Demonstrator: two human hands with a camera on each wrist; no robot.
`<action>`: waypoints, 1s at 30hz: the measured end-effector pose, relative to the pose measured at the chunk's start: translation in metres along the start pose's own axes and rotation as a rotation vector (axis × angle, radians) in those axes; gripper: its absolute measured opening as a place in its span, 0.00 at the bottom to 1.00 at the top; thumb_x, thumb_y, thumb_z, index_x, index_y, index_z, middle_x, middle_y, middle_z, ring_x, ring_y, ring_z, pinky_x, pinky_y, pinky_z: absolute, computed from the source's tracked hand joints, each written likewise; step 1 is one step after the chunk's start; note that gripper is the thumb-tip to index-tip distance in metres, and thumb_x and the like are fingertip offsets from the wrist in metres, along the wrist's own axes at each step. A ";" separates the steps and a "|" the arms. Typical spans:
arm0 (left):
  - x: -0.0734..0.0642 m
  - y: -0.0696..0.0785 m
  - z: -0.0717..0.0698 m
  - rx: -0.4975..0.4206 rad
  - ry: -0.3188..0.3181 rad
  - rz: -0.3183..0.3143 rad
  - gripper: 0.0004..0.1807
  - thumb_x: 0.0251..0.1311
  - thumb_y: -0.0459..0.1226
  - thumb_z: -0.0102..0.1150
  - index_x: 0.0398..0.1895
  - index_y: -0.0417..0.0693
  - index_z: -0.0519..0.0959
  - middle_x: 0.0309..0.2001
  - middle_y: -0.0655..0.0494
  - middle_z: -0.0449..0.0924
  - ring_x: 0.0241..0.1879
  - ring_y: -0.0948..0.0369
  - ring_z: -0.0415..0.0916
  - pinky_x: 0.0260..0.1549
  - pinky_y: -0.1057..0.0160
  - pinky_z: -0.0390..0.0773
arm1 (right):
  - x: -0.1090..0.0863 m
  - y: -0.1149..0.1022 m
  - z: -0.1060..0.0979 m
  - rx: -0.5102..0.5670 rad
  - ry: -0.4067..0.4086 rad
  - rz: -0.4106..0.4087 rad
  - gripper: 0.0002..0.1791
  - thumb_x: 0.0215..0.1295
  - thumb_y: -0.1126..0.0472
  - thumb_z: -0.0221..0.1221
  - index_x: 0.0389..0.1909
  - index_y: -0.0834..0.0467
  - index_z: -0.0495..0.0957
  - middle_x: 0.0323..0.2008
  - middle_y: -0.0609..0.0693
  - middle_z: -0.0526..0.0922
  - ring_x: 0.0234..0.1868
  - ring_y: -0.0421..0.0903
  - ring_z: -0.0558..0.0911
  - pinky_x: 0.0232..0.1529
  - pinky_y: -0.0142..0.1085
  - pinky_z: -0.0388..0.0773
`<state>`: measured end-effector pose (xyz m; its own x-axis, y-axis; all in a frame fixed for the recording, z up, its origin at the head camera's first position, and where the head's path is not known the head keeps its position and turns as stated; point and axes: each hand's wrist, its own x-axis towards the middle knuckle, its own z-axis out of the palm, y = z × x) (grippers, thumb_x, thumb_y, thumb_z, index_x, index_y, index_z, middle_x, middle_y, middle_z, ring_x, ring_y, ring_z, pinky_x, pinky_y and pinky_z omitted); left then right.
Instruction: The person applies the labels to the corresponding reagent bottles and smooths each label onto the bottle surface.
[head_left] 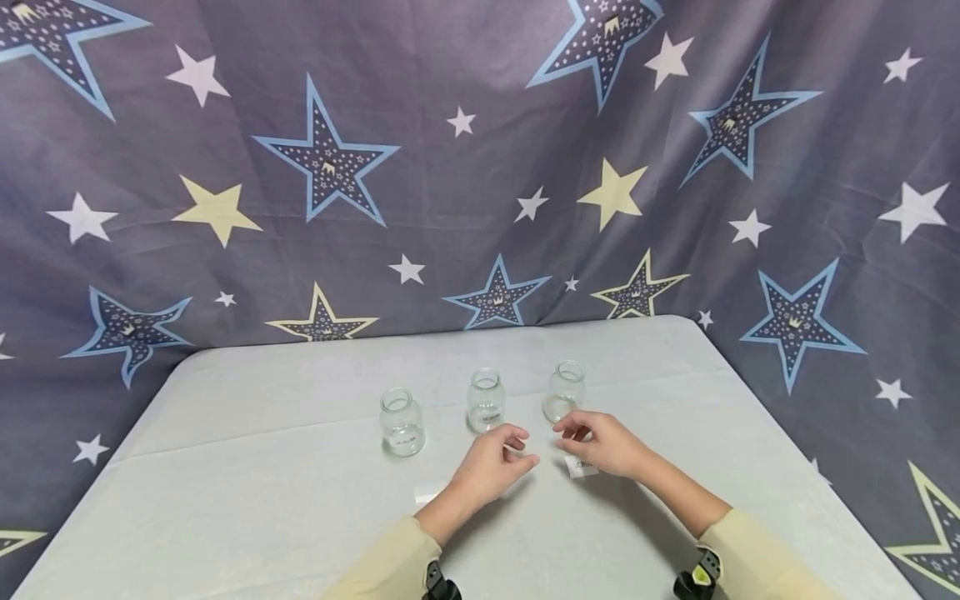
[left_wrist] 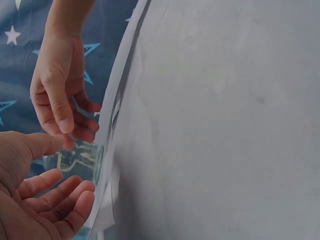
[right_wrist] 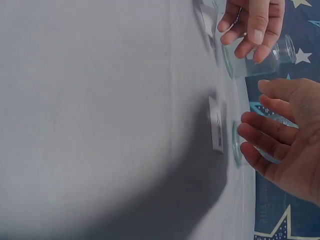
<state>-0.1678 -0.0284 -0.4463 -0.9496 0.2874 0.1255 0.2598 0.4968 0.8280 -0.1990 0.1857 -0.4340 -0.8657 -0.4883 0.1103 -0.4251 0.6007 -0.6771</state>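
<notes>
Left hand (head_left: 487, 468) and right hand (head_left: 609, 443) face each other above the worktop (head_left: 262, 492); both are released, fingers loosely bent. The first glass jar (head_left: 402, 427) stands beyond and left of the left hand; the middle jar (head_left: 486, 404), just beyond it; the third jar (head_left: 564, 390), just beyond the right hand. A printed label (head_left: 581, 469) lies below the right hand; a white slip (head_left: 427, 493), beside the left wrist.

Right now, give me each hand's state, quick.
Left hand: open, fingers loosely curved, holding nothing.
Right hand: open, fingers loosely curved, holding nothing.
</notes>
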 end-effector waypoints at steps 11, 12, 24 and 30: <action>0.005 0.013 0.016 -0.002 -0.087 -0.047 0.19 0.51 0.38 0.65 0.45 0.40 0.76 0.39 0.46 0.82 0.33 0.62 0.76 0.31 0.69 0.74 | -0.013 0.014 -0.014 -0.100 -0.042 -0.031 0.12 0.54 0.61 0.65 0.38 0.62 0.79 0.28 0.48 0.80 0.31 0.38 0.76 0.34 0.30 0.74; 0.006 0.013 0.019 0.003 -0.095 -0.048 0.18 0.51 0.37 0.65 0.45 0.40 0.77 0.39 0.47 0.82 0.33 0.62 0.76 0.31 0.69 0.74 | -0.014 0.015 -0.014 -0.109 -0.050 -0.032 0.12 0.53 0.61 0.65 0.38 0.62 0.79 0.28 0.49 0.79 0.30 0.39 0.76 0.33 0.30 0.74; 0.016 0.017 0.042 0.239 -0.138 -0.011 0.18 0.46 0.39 0.68 0.42 0.43 0.78 0.33 0.55 0.74 0.30 0.66 0.67 0.32 0.71 0.70 | -0.020 0.019 -0.016 -0.175 -0.104 -0.013 0.15 0.47 0.61 0.69 0.36 0.60 0.79 0.25 0.47 0.73 0.27 0.36 0.68 0.28 0.27 0.66; 0.022 0.019 0.050 0.391 -0.139 -0.041 0.20 0.45 0.41 0.70 0.43 0.43 0.80 0.33 0.54 0.72 0.32 0.62 0.67 0.33 0.68 0.70 | -0.021 0.020 -0.014 -0.191 -0.130 0.026 0.16 0.46 0.59 0.70 0.37 0.59 0.79 0.25 0.47 0.71 0.27 0.36 0.66 0.28 0.28 0.64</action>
<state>-0.1745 0.0282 -0.4546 -0.9347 0.3553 -0.0009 0.2945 0.7761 0.5576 -0.1931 0.2167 -0.4396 -0.8410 -0.5409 -0.0090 -0.4557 0.7172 -0.5272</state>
